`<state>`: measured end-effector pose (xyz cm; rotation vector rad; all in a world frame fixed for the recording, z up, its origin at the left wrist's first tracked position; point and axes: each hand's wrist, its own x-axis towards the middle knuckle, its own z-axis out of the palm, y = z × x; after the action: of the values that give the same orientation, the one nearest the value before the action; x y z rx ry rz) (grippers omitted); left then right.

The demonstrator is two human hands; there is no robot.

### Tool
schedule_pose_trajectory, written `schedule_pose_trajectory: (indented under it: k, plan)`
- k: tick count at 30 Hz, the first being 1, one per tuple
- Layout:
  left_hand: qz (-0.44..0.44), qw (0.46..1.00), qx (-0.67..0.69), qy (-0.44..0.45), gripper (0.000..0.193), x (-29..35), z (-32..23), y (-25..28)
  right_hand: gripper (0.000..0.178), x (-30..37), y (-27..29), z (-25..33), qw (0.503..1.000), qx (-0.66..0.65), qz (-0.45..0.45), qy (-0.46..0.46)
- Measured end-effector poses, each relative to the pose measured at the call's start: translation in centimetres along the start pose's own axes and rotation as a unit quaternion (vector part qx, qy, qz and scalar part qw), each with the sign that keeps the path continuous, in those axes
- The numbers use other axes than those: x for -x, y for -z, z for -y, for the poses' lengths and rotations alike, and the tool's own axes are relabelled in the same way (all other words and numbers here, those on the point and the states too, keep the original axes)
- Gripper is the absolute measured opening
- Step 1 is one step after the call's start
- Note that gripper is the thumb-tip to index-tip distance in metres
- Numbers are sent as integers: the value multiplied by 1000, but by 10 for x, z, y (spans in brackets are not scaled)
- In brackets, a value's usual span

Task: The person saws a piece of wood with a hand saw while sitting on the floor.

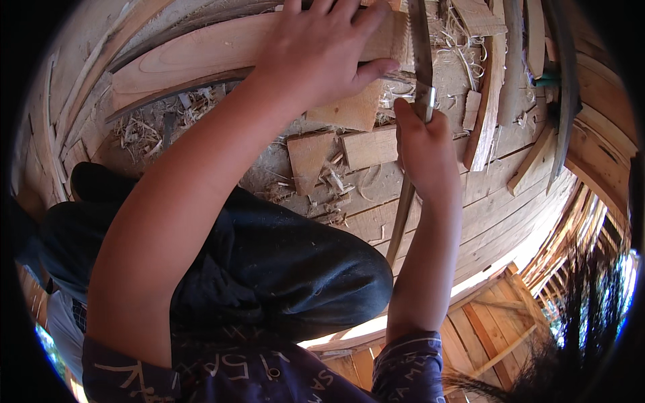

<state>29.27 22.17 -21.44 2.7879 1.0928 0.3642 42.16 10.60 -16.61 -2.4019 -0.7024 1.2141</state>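
Observation:
My left hand (322, 50) lies flat on a pale wooden board (195, 54), fingers and thumb spread apart, holding nothing. The fingertips run out of the picture at the top. My right hand (428, 151) is wrapped round the long wooden handle of a knife (421, 47), just below its shiny metal collar. The handle's rear end reaches back past my wrist toward my knee. The dark blade points away from me and stands beside the board's rough right end. Whether it touches the wood I cannot tell. Under that end lies a flat wood piece (349, 111).
Wood offcuts (369, 148) and curled shavings (144, 134) litter the plank floor (484, 215) before my bent legs (295, 262). Curved wooden strips (492, 94) lie at the right, longer timbers (87, 87) at the left. A slatted wooden structure (497, 322) stands lower right.

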Motion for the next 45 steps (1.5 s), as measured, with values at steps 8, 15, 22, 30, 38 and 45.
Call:
schedule_pose_trajectory:
  k: [8,15,22,30,38,45]
  plan:
    - [42,998,38,11,70,-4,4,0,44,-1,-7,10,999,9,-8,-32]
    - [113,992,39,39,70,-10,5,9,36,18,-1,-9,999,17,0,-41]
    - [161,984,75,28,68,-12,6,25,42,8,-2,2,998,31,-7,-59]
    - [64,998,18,17,68,-8,6,11,39,23,-1,-24,999,20,-1,-45]
    - [85,994,68,20,68,-9,3,19,37,-18,-2,19,999,1,-1,-32]
    - [32,999,24,18,67,-6,5,11,34,44,-3,-40,999,-24,-6,-44]
